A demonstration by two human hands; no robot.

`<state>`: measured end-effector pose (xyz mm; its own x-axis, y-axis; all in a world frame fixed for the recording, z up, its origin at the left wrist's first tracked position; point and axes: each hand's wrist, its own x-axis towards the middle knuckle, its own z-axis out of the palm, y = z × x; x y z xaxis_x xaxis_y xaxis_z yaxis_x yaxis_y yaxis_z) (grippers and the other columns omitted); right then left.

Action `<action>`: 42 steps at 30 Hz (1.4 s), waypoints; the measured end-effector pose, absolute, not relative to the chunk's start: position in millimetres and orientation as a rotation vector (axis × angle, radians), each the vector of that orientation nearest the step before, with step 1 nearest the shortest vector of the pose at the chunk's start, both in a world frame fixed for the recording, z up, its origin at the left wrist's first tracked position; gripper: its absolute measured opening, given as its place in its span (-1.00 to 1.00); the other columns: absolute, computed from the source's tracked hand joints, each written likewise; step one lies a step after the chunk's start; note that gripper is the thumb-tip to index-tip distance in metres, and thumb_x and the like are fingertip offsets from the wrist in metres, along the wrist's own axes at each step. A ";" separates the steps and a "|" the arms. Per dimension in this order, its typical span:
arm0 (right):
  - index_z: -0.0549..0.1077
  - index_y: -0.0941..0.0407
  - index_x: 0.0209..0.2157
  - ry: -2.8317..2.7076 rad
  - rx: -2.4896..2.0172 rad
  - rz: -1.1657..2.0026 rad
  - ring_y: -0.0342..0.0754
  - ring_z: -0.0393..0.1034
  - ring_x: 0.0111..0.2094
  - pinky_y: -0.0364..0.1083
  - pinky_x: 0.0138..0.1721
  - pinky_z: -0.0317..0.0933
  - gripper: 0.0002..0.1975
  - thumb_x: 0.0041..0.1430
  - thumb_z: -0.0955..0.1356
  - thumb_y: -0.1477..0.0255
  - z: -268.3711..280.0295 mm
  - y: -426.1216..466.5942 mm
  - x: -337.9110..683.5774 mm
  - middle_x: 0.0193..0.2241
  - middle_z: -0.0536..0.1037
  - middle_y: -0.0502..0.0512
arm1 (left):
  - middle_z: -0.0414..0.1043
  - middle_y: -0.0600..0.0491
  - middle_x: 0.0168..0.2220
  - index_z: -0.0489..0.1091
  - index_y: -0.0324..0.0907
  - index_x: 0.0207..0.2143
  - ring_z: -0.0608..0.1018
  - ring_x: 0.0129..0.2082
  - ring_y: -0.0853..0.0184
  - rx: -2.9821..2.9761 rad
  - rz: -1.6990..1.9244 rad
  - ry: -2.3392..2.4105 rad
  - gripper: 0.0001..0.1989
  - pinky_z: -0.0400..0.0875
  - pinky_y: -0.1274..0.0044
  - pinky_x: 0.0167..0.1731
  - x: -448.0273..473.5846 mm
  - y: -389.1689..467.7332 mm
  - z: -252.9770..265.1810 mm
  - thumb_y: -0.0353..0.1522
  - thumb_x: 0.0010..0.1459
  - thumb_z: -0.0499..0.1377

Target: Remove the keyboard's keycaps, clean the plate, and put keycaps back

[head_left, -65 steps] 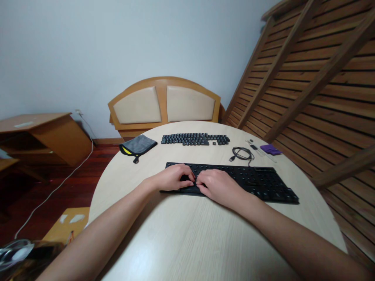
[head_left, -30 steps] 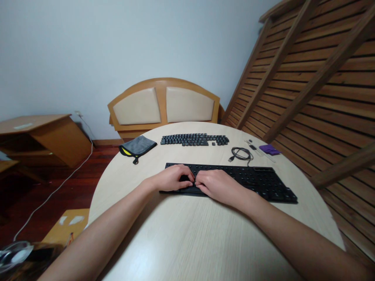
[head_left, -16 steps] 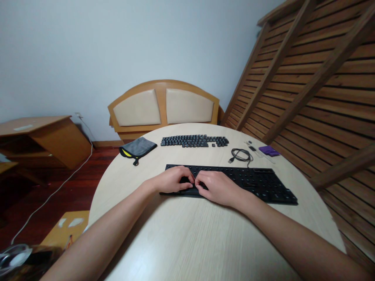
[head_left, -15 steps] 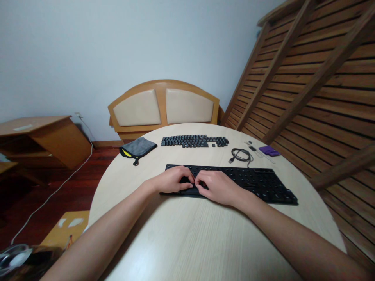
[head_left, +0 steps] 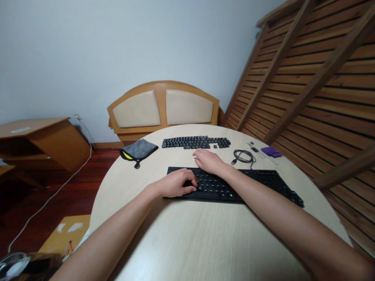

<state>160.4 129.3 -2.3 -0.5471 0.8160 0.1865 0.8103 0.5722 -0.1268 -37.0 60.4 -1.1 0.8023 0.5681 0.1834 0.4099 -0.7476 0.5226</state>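
Note:
A black keyboard base (head_left: 216, 187) lies across the table, with rows of small key sockets showing where keycaps are off. My left hand (head_left: 178, 182) rests on its left part, fingers curled and thumb and index tips close together against the board. Whether a small part sits between those tips is hidden. Beyond the board's back edge, my right hand (head_left: 207, 160) is stretched forward, palm down, fingers extended, with nothing visible in it. Just ahead of it, loose black keycaps (head_left: 186, 142) are laid out in rows, with one single keycap (head_left: 215, 146) slightly apart.
A grey cloth with yellow lining (head_left: 139, 149) lies at the table's left. To the right are a coiled USB cable (head_left: 244, 157), a purple cloth (head_left: 272, 152) and small thin tools (head_left: 255, 150). A padded headboard (head_left: 162, 105) stands behind the round table (head_left: 199, 238).
My right hand has left the keyboard base, moving away from me toward the loose keycaps, its fingers straightening. My left hand stays on the board. The view has shifted slightly.

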 end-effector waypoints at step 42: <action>0.40 0.09 -0.16 -1.932 -1.014 1.027 -0.04 0.51 -0.16 -0.02 -0.06 0.32 -0.80 0.19 0.39 0.36 -0.4 44.8 199.3 -0.25 0.59 0.07 | 0.56 0.04 -0.19 0.45 -0.15 -0.16 0.57 -0.20 0.28 2.364 0.725 0.896 -0.86 0.41 0.46 -0.13 -26.3 50.2 -3.3 -0.30 0.26 0.22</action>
